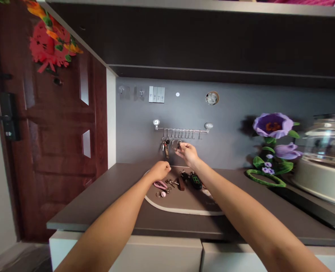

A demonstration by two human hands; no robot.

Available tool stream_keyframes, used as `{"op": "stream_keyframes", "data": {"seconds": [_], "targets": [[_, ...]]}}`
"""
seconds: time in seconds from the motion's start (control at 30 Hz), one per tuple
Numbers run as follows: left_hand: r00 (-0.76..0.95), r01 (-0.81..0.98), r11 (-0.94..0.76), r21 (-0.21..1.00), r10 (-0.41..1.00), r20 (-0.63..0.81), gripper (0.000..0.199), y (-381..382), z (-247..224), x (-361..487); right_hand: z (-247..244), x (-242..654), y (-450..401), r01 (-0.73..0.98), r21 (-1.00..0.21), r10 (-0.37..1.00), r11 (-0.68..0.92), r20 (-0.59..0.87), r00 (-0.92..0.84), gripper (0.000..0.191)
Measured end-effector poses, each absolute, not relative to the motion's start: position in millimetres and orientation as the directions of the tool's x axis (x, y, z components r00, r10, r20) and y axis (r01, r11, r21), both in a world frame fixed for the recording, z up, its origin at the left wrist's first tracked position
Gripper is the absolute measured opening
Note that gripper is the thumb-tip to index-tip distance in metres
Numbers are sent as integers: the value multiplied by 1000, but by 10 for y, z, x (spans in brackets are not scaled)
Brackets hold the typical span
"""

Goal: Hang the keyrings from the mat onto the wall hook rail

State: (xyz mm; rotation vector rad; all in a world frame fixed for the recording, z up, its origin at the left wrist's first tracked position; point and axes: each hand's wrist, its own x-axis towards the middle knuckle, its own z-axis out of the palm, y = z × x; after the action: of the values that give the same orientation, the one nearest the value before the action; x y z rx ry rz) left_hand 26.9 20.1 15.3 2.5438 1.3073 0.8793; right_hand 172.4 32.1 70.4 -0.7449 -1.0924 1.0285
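My right hand (188, 154) is raised at the silver hook rail (181, 130) on the grey wall, fingers pinched on a small bunch of keys (178, 146) with a ring close under the hooks. Left of it, keys with a brown tag (166, 149) hang from the rail, beside another ring (172, 140). Lower down, my left hand (159, 170) is closed above the mat (167, 209); whatever it holds, if anything, is hidden. On the mat lie a pink strap (160, 185), loose keys (172, 183), a brown fob (181, 184) and a black car key (196, 180).
Purple felt flowers (273, 126) with a green ring base stand on the counter (99, 204) at right, near a domed white appliance (323, 173) and a black flat object (312, 207). A dark shelf (201, 41) overhangs the counter. The red-brown door (62, 158) is at left.
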Motion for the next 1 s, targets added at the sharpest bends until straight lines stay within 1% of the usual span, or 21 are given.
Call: {"op": "stream_keyframes", "data": {"seconds": [0.03,0.1,0.27,0.6,0.8,1.0], "targets": [[465,718,-613,331,776,427,20,193,162,261,747,1708,354,-313,-880,934,356,332,130,9],[492,740,-615,272,771,405,21,189,170,247,824,1677,423,-356,-871,941,338,302,155,11],[523,757,-618,211,767,371,23,201,159,234,979,1592,556,-417,-860,952,295,224,210,15],[540,769,-614,178,774,331,26,159,196,242,1052,1496,681,-437,-864,941,251,111,320,15],[544,761,-621,186,768,340,25,180,182,235,993,1520,709,-432,-866,945,251,123,303,16],[533,750,-624,220,767,357,23,190,175,223,934,1523,682,-407,-881,954,241,139,264,13]]}}
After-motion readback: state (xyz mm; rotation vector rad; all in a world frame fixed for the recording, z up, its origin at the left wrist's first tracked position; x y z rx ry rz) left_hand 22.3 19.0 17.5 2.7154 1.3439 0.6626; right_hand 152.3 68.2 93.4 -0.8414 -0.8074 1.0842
